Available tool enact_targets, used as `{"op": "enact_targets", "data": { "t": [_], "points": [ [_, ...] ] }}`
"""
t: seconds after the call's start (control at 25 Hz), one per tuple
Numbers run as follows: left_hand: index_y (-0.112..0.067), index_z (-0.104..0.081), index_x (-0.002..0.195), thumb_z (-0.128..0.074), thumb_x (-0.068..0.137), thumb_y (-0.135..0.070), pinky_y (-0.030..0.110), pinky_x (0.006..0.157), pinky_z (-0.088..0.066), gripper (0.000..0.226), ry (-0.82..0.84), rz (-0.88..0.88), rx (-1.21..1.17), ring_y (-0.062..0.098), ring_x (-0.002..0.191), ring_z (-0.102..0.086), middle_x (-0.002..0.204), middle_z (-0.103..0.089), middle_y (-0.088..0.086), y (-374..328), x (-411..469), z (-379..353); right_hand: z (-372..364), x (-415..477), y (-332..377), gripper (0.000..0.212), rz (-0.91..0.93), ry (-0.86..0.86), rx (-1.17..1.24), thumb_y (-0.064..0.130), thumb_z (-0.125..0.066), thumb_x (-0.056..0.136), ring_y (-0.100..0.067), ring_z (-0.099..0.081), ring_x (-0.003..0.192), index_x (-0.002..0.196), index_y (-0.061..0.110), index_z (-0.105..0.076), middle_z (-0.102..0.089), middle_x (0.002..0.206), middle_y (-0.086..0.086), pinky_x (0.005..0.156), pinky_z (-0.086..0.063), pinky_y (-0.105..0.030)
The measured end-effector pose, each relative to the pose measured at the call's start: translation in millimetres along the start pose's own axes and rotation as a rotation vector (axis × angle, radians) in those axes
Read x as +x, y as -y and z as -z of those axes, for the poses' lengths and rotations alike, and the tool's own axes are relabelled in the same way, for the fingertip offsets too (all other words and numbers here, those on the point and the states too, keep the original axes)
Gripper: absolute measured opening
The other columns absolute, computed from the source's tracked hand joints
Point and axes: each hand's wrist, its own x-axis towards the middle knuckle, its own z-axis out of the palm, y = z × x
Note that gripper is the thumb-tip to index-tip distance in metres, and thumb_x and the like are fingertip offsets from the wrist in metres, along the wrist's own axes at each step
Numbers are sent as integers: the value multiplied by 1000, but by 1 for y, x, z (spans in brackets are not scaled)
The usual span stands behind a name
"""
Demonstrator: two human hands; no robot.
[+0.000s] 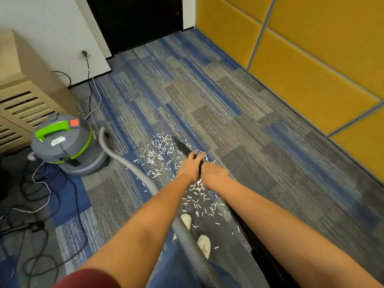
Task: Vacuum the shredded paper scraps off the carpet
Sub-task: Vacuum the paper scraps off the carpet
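Observation:
White shredded paper scraps (160,155) lie scattered on the blue and grey carpet (207,96), from the middle of the floor back toward my feet. A black vacuum nozzle (182,146) points down into the far end of the scraps. My left hand (191,166) grips the black tube just behind the nozzle. Right behind it, my right hand (213,173) grips the same tube. The grey ribbed hose (124,163) runs from the grey and green vacuum canister (66,142) on the left, curves under my left arm and passes between my arms.
A wooden slatted cabinet (25,100) stands at the left wall. Black and white cables (41,190) lie tangled on the floor at the lower left, with a plug in the wall socket (84,53). Yellow padded wall panels (311,59) line the right side. A dark door (135,21) is ahead.

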Motion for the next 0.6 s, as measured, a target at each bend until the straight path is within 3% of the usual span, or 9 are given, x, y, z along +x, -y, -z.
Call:
{"op": "enact_targets", "data": {
  "t": [0.12,0.24,0.36,0.48,0.6],
  "points": [
    [-22,-35,145,-55,89,-8,43,111,-32,60,56,-64,15,33,139,-28,153,-26,11,22,10,-2,5,5,19,61,19,33,-48,2,-51,93,-30,-44,131,147,1,-22,-41,144,-12,99,-43,-40],
    [-13,-56,122,-59,85,-5,42,102,-40,38,-48,-92,-109,32,119,-51,128,-52,10,48,12,12,17,12,36,64,70,25,-76,6,-57,90,-27,-50,125,145,1,-23,-48,136,-9,96,-45,-37],
    [-12,-61,112,-63,79,-3,43,91,-46,35,-140,-107,-212,31,100,-59,114,-59,10,70,18,33,39,20,49,60,108,41,-77,11,-61,85,-24,-57,112,138,6,-33,-54,122,-7,84,-47,-30],
    [-11,-60,113,-62,79,-3,34,85,-45,35,-204,-97,-247,29,97,-58,110,-59,10,77,29,49,60,25,60,58,78,47,-83,9,-58,86,-23,-58,103,138,9,-34,-52,106,-6,77,-46,-28],
    [-9,-60,113,-60,81,0,24,80,-38,32,-249,-92,-400,26,97,-58,110,-60,11,66,40,62,79,31,67,51,23,-12,-97,5,-53,91,-23,-54,117,138,8,-37,-51,126,-6,82,-47,-31]
  ]
}}
